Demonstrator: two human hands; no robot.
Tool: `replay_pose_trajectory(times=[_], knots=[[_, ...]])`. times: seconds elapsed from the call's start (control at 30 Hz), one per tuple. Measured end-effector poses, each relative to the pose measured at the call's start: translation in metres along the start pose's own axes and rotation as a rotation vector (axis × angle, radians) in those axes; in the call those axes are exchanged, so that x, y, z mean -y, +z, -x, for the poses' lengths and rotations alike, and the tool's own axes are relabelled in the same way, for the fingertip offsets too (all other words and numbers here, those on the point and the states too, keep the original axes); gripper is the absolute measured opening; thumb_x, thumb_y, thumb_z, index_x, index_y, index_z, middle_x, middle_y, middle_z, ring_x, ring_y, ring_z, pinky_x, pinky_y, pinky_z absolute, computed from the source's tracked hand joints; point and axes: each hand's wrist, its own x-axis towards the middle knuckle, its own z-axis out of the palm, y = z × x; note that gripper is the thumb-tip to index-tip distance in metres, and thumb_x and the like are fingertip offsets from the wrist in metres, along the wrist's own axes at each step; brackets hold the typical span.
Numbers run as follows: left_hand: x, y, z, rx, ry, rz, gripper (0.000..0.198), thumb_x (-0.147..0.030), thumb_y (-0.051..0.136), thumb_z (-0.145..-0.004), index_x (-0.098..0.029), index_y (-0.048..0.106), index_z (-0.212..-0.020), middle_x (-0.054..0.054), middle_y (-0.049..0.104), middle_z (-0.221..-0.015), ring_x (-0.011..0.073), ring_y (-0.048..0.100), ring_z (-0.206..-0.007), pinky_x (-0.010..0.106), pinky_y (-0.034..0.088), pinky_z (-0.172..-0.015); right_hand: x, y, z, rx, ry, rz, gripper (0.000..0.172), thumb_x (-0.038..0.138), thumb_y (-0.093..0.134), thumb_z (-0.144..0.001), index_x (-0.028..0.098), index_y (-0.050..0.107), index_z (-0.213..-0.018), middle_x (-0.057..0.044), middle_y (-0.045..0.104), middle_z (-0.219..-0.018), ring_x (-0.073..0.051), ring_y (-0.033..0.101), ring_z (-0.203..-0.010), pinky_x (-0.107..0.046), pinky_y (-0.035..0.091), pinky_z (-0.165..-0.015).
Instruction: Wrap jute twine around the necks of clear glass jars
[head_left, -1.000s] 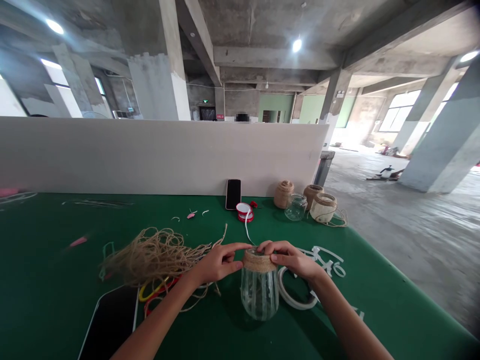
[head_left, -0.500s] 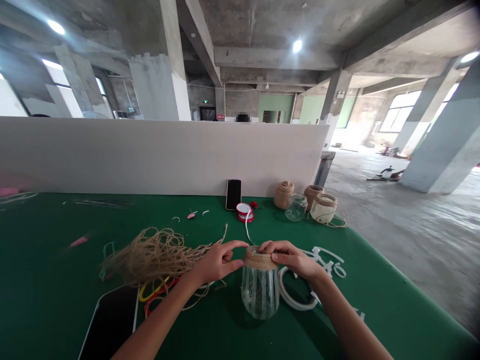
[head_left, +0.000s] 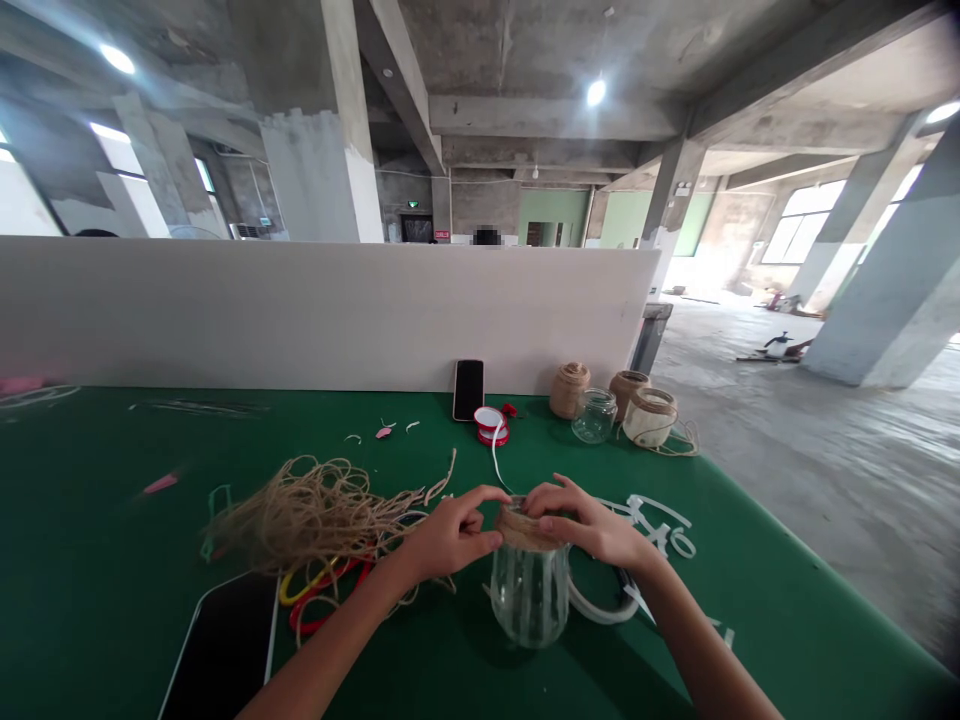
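A clear glass jar (head_left: 529,600) stands before me on the green table, slightly tilted. Vertical pale strips show on its wall, and a band of jute twine (head_left: 531,532) wraps its neck. My left hand (head_left: 459,532) pinches the left of the neck, index finger at the rim and thumb against the twine. On the opposite side, my right hand (head_left: 589,522) has its thumb on the twine and its fingers over the rim, one finger raised. A ring of white tape or tubing (head_left: 600,612) lies behind the jar, partly hidden by it.
Left of the jar lies a tangled heap of twine (head_left: 300,510) above red-and-yellow-handled scissors (head_left: 330,600). A dark tablet (head_left: 221,650) is at front left. Farther back are a phone (head_left: 469,390), a ribbon spool (head_left: 491,426) and several jars (head_left: 595,415). A white partition (head_left: 322,315) borders the table.
The jar has shifted slightly right and toward me, tilting a little. Both hands moved with it; the left thumb now touches the twine band, and a right finger has lifted.
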Motion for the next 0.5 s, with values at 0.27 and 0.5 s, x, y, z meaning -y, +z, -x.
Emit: replay_pose_trajectory(times=[0.27, 0.5], knots=[[-0.018, 0.014, 0.002, -0.034, 0.001, -0.046, 0.029, -0.028, 0.051, -0.083, -0.021, 0.044, -0.111, -0.009, 0.026, -0.053, 0.0081, 0.027, -0.048, 0.02, 0.02, -0.048, 0.017, 0.009, 0.0, -0.015, -0.024, 0.23, 0.02, 0.029, 0.05, -0.087, 0.018, 0.06, -0.074, -0.001, 0.059, -0.083, -0.017, 0.056, -0.086, -0.05, 0.01, -0.104], [-0.013, -0.003, 0.005, 0.013, 0.024, -0.115, 0.041, -0.03, 0.053, -0.083, -0.024, 0.04, -0.122, -0.008, 0.032, -0.056, 0.0086, 0.032, -0.048, 0.02, 0.021, -0.048, 0.002, 0.001, 0.001, 0.005, -0.076, 0.018, 0.017, 0.032, 0.053, -0.086, 0.019, 0.062, -0.085, -0.004, 0.059, -0.095, -0.019, 0.055, -0.094, -0.045, 0.013, -0.105]])
